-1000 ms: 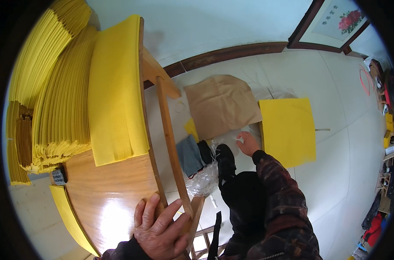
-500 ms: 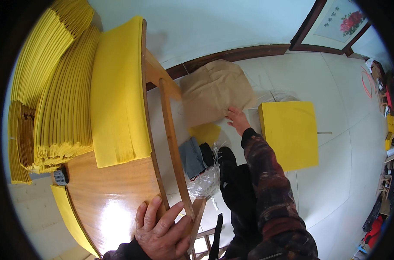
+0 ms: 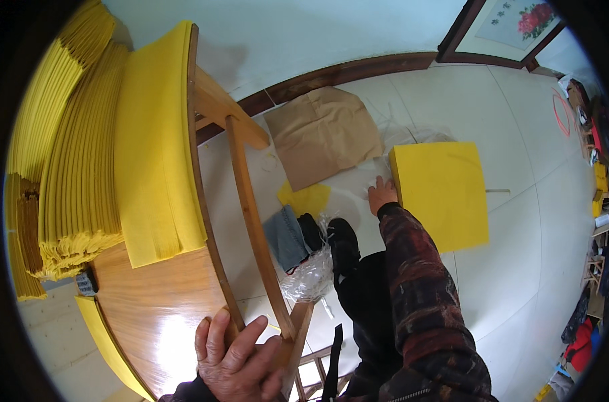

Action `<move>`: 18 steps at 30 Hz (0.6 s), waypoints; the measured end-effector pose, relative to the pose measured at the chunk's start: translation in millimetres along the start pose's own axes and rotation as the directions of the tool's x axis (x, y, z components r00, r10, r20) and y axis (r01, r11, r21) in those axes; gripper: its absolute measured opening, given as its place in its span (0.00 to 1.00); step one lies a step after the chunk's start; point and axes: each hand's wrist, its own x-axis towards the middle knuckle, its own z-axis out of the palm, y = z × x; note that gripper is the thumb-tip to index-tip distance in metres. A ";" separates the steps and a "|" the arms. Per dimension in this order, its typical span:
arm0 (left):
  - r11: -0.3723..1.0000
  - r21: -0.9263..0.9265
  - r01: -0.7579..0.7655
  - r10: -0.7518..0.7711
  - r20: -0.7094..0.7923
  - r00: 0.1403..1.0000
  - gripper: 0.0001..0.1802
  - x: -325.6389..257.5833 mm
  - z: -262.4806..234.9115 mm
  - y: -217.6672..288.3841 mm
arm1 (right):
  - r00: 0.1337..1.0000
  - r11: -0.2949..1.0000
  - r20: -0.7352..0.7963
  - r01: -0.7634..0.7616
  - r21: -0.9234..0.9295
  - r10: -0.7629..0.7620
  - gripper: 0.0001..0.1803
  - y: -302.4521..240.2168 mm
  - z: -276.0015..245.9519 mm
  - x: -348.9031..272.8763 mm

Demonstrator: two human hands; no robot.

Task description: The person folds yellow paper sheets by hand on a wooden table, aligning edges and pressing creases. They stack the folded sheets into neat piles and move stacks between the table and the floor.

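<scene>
My left hand (image 3: 237, 358) rests with spread fingers on the front edge of a wooden table (image 3: 164, 288). Low over the floor, my right hand (image 3: 383, 193) reaches to the left side of a yellow stack of sheets (image 3: 441, 194). Its fingers are apart, close to some clear plastic film (image 3: 366, 194); whether they touch it I cannot tell. A creased sheet of brown paper (image 3: 324, 134) lies on the floor just beyond this hand. Partly under its near edge is a piece of yellow paper (image 3: 304, 201).
Folded yellow paper (image 3: 83, 161) is piled on the table, beside a flat yellow stack (image 3: 157, 147). By my shoe (image 3: 342, 238) lie grey-blue cloth (image 3: 287, 238) and a tangle of clear strips (image 3: 310, 276). A wooden rail (image 3: 254, 221) runs below the table edge.
My right hand has left the brown paper and moved right and nearer, to the yellow stack's side. The view has shifted slightly. My left hand stays on the table edge.
</scene>
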 end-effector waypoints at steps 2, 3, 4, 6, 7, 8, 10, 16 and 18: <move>0.999 0.054 0.006 -0.009 0.064 0.998 0.20 -0.7 -0.5 -0.4 | 0.996 0.997 0.032 -0.079 0.007 0.079 0.15 7.1 17.5 -3.8; 1.000 0.022 -0.001 0.000 0.032 0.999 0.20 -0.4 0.5 0.0 | 0.993 0.995 0.072 -0.093 -0.027 0.095 0.16 8.7 27.2 -4.1; 1.000 -0.009 -0.008 0.008 -0.001 1.000 0.21 0.3 1.4 -0.3 | 0.988 0.993 0.110 -0.105 -0.060 0.111 0.18 9.2 36.1 -3.4; 0.999 -0.031 -0.013 0.012 -0.031 0.999 0.22 1.0 0.7 -0.7 | 0.952 0.961 0.155 -0.275 0.041 0.265 0.27 5.5 51.0 -3.5; 0.999 -0.031 -0.010 0.009 -0.026 1.000 0.22 1.3 0.3 -0.4 | 0.918 0.930 0.199 -0.362 0.062 0.344 0.33 4.0 55.9 -4.6; 0.999 -0.034 -0.009 0.008 -0.023 1.000 0.22 1.6 0.2 -0.1 | 0.916 0.933 0.190 -0.361 0.008 0.353 0.35 3.1 58.7 -5.8; 0.999 -0.033 -0.012 0.011 -0.031 0.999 0.22 2.4 0.2 0.1 | 0.880 0.919 0.273 -0.350 -0.181 0.389 0.39 3.3 59.2 -10.5; 0.999 -0.034 -0.016 0.015 -0.041 0.999 0.21 1.1 1.5 -0.6 | 0.905 0.948 0.295 -0.318 -0.010 0.306 0.39 31.9 50.8 -45.5; 1.000 -0.020 -0.004 0.004 -0.015 1.000 0.20 -1.1 1.3 -0.8 | 0.890 0.896 0.232 -0.427 0.122 0.392 0.38 39.1 52.9 -58.4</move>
